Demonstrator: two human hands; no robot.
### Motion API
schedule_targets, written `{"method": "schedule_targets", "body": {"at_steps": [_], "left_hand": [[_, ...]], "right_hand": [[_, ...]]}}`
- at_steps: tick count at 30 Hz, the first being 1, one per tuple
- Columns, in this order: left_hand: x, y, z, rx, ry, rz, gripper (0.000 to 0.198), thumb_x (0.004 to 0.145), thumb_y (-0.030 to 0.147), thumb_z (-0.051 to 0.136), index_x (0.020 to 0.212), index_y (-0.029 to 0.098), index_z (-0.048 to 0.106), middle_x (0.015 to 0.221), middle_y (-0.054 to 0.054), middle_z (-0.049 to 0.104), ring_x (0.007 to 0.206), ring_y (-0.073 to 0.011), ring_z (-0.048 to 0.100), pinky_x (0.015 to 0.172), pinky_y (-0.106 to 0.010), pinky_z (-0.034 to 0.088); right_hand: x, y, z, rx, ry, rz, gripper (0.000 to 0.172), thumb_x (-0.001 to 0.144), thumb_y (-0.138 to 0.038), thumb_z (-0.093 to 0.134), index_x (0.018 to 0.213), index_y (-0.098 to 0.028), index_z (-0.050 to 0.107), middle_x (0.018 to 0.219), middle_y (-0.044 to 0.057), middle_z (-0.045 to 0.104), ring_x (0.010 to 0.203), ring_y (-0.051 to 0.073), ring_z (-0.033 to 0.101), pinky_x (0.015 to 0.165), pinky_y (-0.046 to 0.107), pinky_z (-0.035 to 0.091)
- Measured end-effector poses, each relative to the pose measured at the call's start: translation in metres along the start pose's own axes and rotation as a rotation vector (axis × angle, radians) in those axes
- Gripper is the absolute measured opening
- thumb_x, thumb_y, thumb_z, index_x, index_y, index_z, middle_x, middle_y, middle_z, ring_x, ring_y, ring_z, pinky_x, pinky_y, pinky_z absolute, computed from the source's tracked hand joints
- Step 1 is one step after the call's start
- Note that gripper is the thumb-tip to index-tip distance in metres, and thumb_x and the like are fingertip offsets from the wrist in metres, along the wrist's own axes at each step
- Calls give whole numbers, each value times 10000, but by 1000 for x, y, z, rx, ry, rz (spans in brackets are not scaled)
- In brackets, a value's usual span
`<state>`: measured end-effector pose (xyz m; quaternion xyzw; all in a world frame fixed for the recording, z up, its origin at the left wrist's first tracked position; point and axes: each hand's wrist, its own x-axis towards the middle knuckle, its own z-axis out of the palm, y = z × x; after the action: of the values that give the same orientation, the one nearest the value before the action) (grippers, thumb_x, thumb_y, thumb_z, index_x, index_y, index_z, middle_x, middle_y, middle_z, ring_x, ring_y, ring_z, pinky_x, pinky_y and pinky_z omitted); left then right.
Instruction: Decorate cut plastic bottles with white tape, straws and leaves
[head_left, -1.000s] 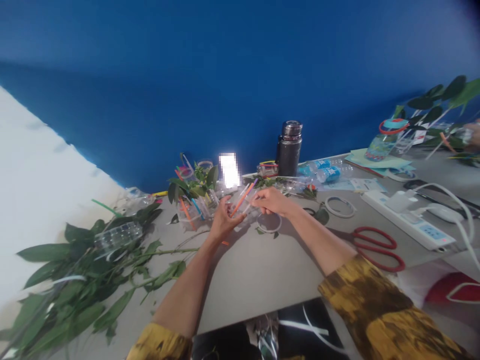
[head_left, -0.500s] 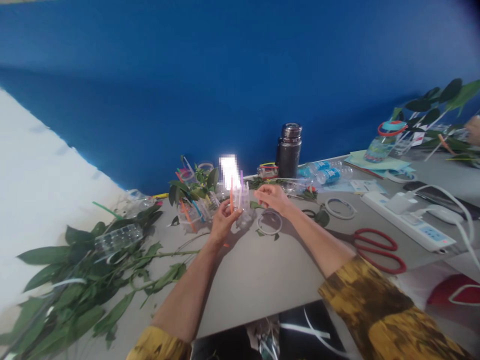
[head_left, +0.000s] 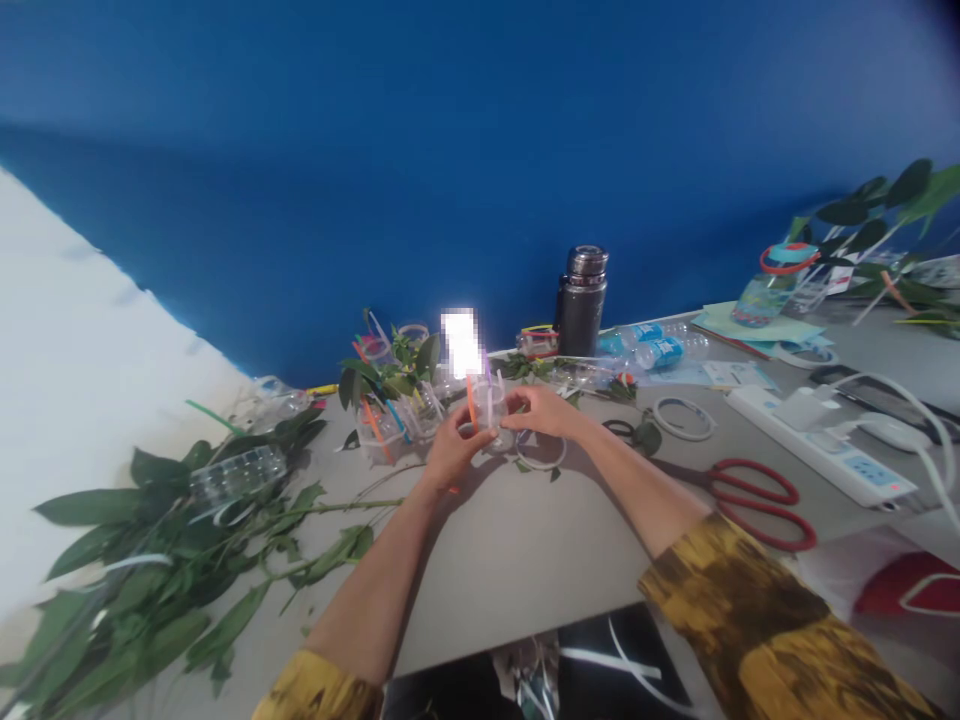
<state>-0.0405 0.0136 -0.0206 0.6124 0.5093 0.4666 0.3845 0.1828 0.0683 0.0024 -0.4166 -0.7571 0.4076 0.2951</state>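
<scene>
Clear cup (head_left: 490, 415) upright, mid tabletop (head_left: 517, 540), just behind white ring (head_left: 541, 462). Straws (head_left: 472, 400) inside stand near vertical, tips up; a second ago they leaned right. Cup sits lower than half a second back. Right hand (head_left: 541, 410), then off and apart, now wraps cup's right side. Left hand (head_left: 450, 450) grips left side, forearms converging. Red scissors (head_left: 757, 495) off right.

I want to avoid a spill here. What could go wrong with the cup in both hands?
The cup is clear and looks light, and its straws stand well above the rim, so it might tip when the left hand or right hand lets go. Other cups stand close on its left; a bump could topple them.
</scene>
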Motion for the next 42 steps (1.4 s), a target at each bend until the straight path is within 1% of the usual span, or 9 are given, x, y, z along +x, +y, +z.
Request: {"method": "schedule_targets", "body": {"at_steps": [4,9,14,19,24,28,34,39,42], "left_hand": [[1,-6,3,67,-31,3,634,720,392,897,1290,188,711,1205,-105,783,1062,-279,746,959,-439,601],[2,-10,4,175,-55,10,556,733,353,892,1236,175,734,1088,-85,793,977,-270,741,903,-416,601],[3,-9,4,189,-100,11,558,739,336,885,1247,173,721,1040,-71,791,970,-269,740,895,-414,601],[1,-10,6,103,-40,-22,793,698,264,900,1434,209,610,1195,-89,778,1020,-254,740,941,-426,595],[1,-11,6,182,-57,-17,601,735,324,872,1291,174,698,1013,-61,773,927,-247,714,910,-426,582],[1,-9,6,209,-60,11,618,727,326,873,1300,182,691,993,-50,754,890,-226,681,839,-374,560],[0,-7,5,303,-72,-14,527,754,365,842,1226,176,703,922,-26,722,818,-205,636,772,-339,505],[-2,-5,6,327,-30,-27,502,728,375,870,1158,186,693,947,-29,718,834,-214,640,787,-350,507],[-4,-3,11,303,14,-50,545,700,355,901,1171,200,675,1006,-41,729,884,-228,666,830,-366,533]], "right_hand": [[0,-1,0,-121,-26,-2,376,808,-320,841,1150,-178,776,1063,62,812,928,218,740,796,286,514],[-1,-3,-1,-222,-140,-13,241,803,-246,793,1033,-172,788,958,35,810,844,202,715,738,266,471],[0,-5,-4,-198,-187,-23,379,763,-143,770,1141,-162,772,1064,48,823,898,210,730,771,261,497],[1,-4,-2,-333,-100,17,444,788,-24,650,1187,-160,789,1214,93,820,1095,248,747,910,270,514],[0,-3,1,-479,-117,65,432,844,-39,609,1197,-183,812,1257,96,814,1162,269,744,931,274,513],[1,-2,2,-499,-123,68,433,856,-45,599,1199,-185,822,1252,98,818,1174,274,744,943,280,522],[5,0,3,-471,-5,107,410,878,-49,579,1198,-143,819,1228,117,824,1162,263,751,983,284,532],[8,10,2,-479,133,110,420,957,-84,562,1315,-144,774,1377,136,768,1284,260,706,1098,319,502],[9,13,0,-531,107,127,411,955,-82,577,1305,-146,782,1376,148,765,1293,269,697,1116,335,490]]}}
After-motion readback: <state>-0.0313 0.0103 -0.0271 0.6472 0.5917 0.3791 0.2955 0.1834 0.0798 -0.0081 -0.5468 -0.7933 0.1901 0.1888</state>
